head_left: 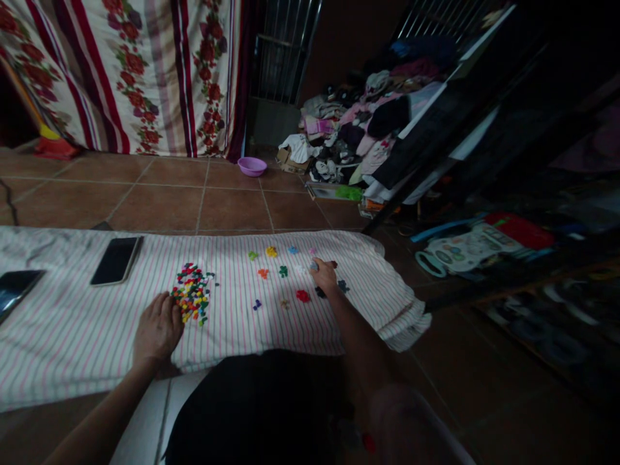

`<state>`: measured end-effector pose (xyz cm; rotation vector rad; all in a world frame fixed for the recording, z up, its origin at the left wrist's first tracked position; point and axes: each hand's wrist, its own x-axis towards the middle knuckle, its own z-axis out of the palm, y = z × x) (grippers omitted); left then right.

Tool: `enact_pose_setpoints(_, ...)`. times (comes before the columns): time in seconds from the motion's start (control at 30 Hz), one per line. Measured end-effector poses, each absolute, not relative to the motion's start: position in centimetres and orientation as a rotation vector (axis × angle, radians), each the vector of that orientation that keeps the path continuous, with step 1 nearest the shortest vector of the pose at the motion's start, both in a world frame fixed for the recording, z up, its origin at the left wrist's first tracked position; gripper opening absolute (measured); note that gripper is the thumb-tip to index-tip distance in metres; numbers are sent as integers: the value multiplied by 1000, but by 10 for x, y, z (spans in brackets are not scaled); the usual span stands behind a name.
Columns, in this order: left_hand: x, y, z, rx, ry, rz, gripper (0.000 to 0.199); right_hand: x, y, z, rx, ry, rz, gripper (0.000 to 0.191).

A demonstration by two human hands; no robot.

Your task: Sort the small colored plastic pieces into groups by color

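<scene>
A mixed pile of small colourful pieces (192, 294) lies on the striped cloth; they are too small to name. My left hand (159, 326) rests at the pile's left edge, fingers lying loosely on the cloth. Farther right, small pieces sit in groups by colour, among them yellow pieces (271, 252), orange pieces (263, 274), green pieces (283, 271), red pieces (303, 296) and purple pieces (256, 304). Over the right-hand groups, my right hand (325, 276) has its fingers closed together beside a greyish spot; whatever they hold is too small to make out.
The striped cloth (232, 336) covers a low surface. A phone (115, 261) and a second dark-screened device (17, 290) lie at its left. Beyond are a purple basin (252, 166) on the tiled floor, a heap of clothes (358, 129) and a floral curtain (165, 77).
</scene>
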<state>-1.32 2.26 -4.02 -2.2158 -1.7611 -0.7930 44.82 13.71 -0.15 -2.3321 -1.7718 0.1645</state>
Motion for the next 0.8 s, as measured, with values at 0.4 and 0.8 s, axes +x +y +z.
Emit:
enact_pose_setpoints(0.4,-15,22,-42,-2204,-1658,-605,22,444,140,5,-2381,-1765,218,36)
enact_pose_setpoints(0.8,-15,22,-43,-2247,-1725,-753,26,445,143,1,-2310,-1798,155,35)
